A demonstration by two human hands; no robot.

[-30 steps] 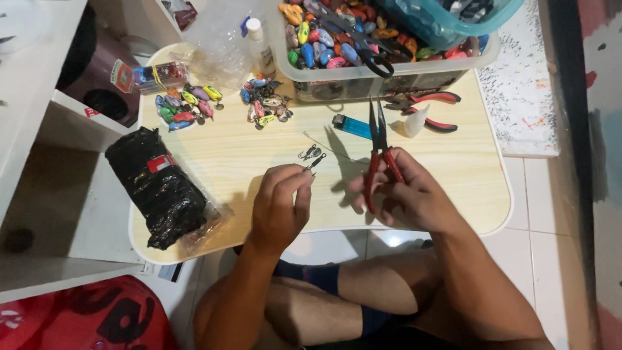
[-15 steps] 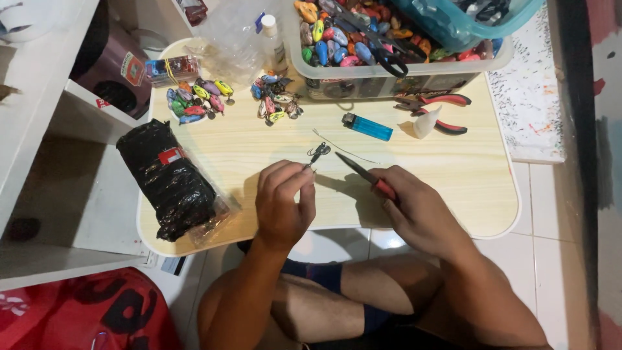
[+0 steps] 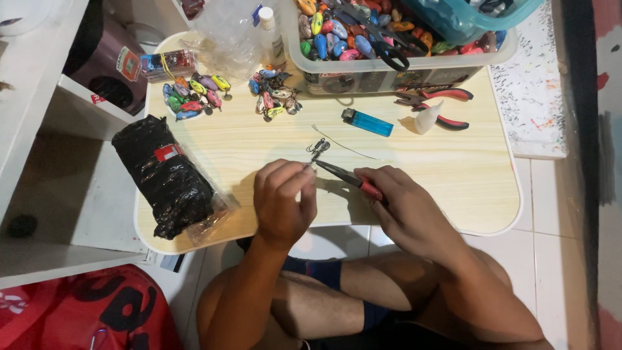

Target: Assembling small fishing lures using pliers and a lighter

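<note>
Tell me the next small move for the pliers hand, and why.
Probably close the red-handled pliers on the small wire hook piece. The right hand aims their tips at it, and the left hand pinches it just above the wooden table.

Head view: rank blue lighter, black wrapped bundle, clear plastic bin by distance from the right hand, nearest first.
1. Blue lighter: just beyond the right hand, mid-table.
2. Clear plastic bin: farther back, at the table's far edge.
3. Black wrapped bundle: farthest, across the table past the left hand.
</note>
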